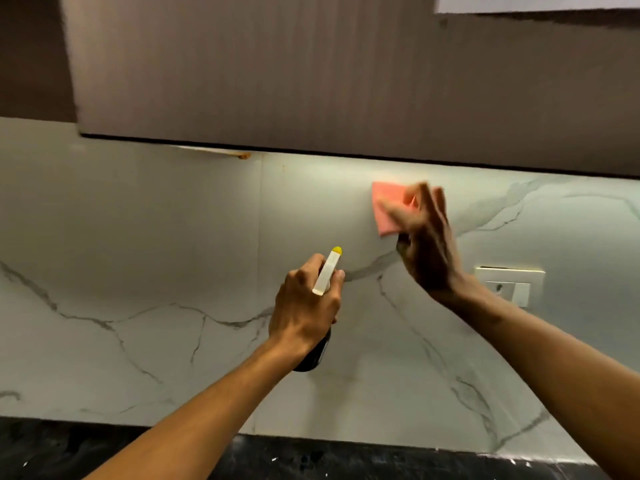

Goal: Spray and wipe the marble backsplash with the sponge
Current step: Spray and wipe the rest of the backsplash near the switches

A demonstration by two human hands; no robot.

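1. Your left hand (304, 306) is wrapped round the neck of the spray bottle (327, 271). Its yellow-tipped nozzle points toward twelve o'clock, at the wall.
2. Your right hand (426, 244), at two o'clock from the left, lays fairly straight fingers over the pink sponge (388, 209) and presses it flat to the marble. The hand is blurred, so the thumb's position cannot be confirmed.
3. The sponge sits high on the marble backsplash (173, 237), just below the wall cabinet (277, 81) and at ten o'clock from the socket plate (509, 285).
4. Step in hand, by judgement: wiping, with the sprayer at the ready. No wet sheen or droplets can be made out on the stone.
5. The next move calls for even pressure and overlapping passes. Direct any spray away from the socket at three o'clock.
6. Container: the bottle's body is dark and mostly hidden behind your wrist, so its fill level cannot be determined.
7. The dark counter (104, 445) runs along six o'clock, with small pale flecks on it.
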